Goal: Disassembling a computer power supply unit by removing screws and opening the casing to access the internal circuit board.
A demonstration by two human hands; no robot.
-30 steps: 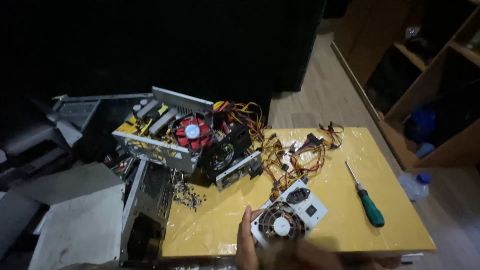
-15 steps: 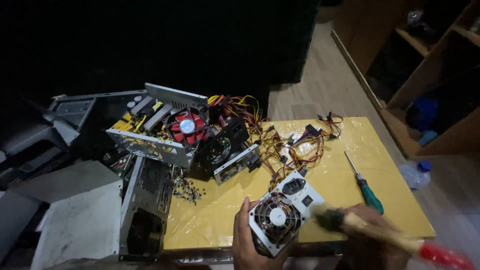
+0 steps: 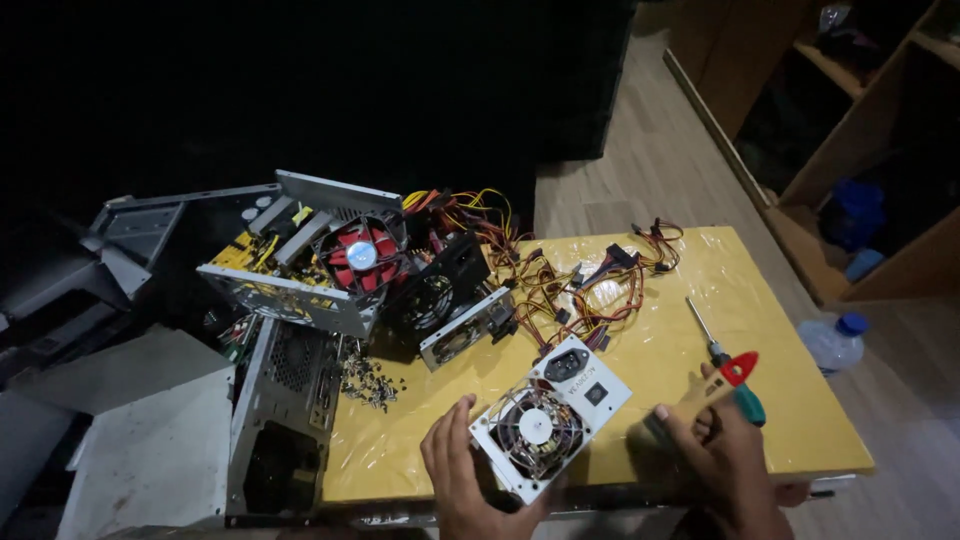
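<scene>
Left fingers [image 3: 452,440] clasping power supply [image 3: 550,417], right fingers [image 3: 668,415] gripping red-handled screwdriver [image 3: 728,375]

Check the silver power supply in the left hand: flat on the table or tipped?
Tipped. The left hand holds the power supply tilted, fan grille facing the camera.

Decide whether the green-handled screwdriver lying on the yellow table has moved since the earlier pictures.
No. The green-handled screwdriver lies at the same spot near the yellow table's right edge, tip pointing away as before. The right hand now overlaps its handle end.
</scene>
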